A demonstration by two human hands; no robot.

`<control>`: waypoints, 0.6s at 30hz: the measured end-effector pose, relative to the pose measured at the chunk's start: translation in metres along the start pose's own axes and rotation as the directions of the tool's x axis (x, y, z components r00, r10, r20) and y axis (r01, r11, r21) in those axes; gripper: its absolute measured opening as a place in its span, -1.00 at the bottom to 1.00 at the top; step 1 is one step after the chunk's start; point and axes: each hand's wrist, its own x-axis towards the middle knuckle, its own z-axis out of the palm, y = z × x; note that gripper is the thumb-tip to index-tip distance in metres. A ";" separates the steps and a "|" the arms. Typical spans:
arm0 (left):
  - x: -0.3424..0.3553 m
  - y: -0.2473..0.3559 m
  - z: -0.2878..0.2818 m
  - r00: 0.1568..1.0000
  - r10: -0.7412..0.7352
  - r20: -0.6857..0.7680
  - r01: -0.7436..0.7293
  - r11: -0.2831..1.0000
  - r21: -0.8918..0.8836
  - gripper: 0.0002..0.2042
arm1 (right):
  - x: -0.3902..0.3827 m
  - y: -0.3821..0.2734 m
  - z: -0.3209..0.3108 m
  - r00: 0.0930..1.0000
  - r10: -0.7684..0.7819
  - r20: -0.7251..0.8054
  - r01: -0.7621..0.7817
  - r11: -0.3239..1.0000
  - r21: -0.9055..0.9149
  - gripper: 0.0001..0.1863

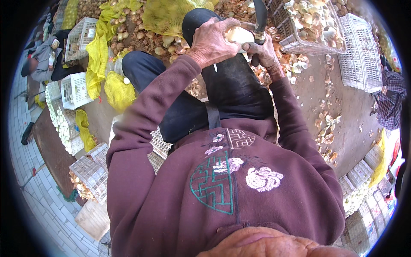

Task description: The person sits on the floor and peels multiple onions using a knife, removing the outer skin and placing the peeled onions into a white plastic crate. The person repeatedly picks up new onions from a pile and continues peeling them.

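Note:
My left hand [216, 42] is closed round a pale, partly peeled onion [239, 37] above my knees. My right hand [267, 53] grips the dark handle of a knife [260, 16], its curved dark blade pointing up and away from me. The right thumb presses against the lower side of the onion. Part of the handle is hidden by the fingers. Dark trousers [233, 81] cover the bent legs beneath both hands.
A crate [317, 49] heaped with onion skins stands at far right, beside a white crate [361, 53]. Unpeeled onions [132, 30] and yellow mesh bags [165, 17] lie ahead. Skins litter the floor at right. Another person [43, 64] sits far left; a checked sleeve [391, 98] shows at right.

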 end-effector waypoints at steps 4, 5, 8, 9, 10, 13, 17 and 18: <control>0.001 0.001 0.001 0.999 -0.026 0.023 0.026 1.000 -0.001 -0.55 | 0.001 0.005 -0.004 0.998 0.068 0.005 -0.069 0.997 0.046 -0.42; 0.002 0.000 0.001 1.000 -0.016 0.016 0.017 1.000 -0.010 -0.55 | 0.001 0.006 -0.006 0.996 0.089 0.007 -0.089 0.995 0.042 -0.41; 0.001 -0.003 0.001 1.000 -0.007 0.005 0.007 0.999 -0.042 -0.57 | 0.000 0.006 -0.002 0.999 0.043 -0.005 -0.042 0.994 0.099 -0.41; 0.002 -0.004 0.000 1.000 -0.011 0.011 0.011 0.998 -0.054 -0.57 | 0.000 0.007 -0.002 0.999 0.031 -0.013 -0.030 0.995 0.091 -0.41; 0.003 -0.005 0.000 1.000 -0.014 0.016 0.015 0.998 -0.066 -0.58 | 0.001 0.007 -0.001 1.000 0.019 -0.020 -0.017 0.996 0.084 -0.41; 0.007 -0.009 -0.005 0.984 -0.084 0.155 0.125 0.952 -0.278 -0.64 | 0.003 0.015 -0.008 0.992 0.130 -0.008 -0.130 0.992 0.006 -0.39; 0.013 -0.021 -0.012 0.943 -0.097 0.319 0.259 0.814 -0.520 -0.69 | -0.001 0.045 -0.010 0.999 0.034 0.038 -0.049 0.860 0.509 -0.25; 0.013 -0.020 -0.015 0.931 -0.085 0.355 0.286 0.776 -0.563 -0.70 | -0.002 0.049 -0.014 0.994 0.017 0.108 -0.078 0.801 0.594 -0.27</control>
